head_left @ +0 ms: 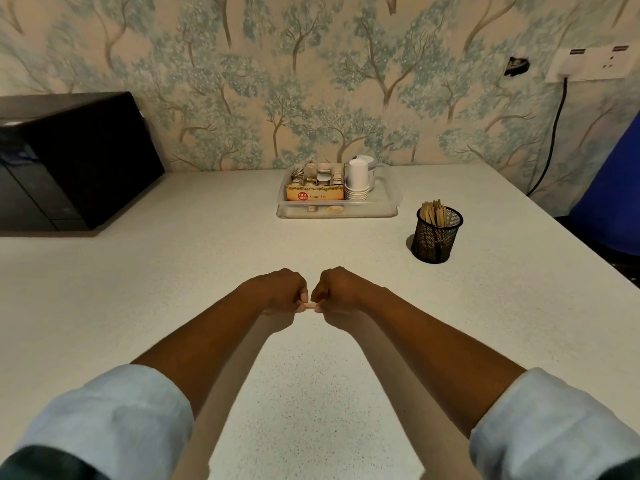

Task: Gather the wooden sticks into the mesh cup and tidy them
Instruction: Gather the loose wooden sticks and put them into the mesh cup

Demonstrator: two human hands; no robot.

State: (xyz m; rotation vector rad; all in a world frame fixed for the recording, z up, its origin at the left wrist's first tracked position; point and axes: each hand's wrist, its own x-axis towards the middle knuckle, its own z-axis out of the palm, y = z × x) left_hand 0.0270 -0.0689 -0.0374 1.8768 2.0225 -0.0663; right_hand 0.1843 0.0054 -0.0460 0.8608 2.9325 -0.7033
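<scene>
You hold a small bundle of wooden sticks (310, 307) between both hands, just above the counter (207, 271) in front of you: your left hand (280, 292) pinches one end and your right hand (337, 291) pinches the other, fingers curled in, so each grip is clenched on the sticks and neither is free. Only a short stretch of wood shows in the gap between your thumbs, and it lies level, its long axis running left to right across your body. The mesh cup (437, 235) stands upright ahead and to the right, well apart from the bundle, already holding a sheaf of sticks that stand on end and lean against its far-left rim. Your right hand is the nearer one to it. The move ahead looks like a carry forward and rightward, and it probably asks you to turn the bundle from level to upright so that it drops in alongside the others.
</scene>
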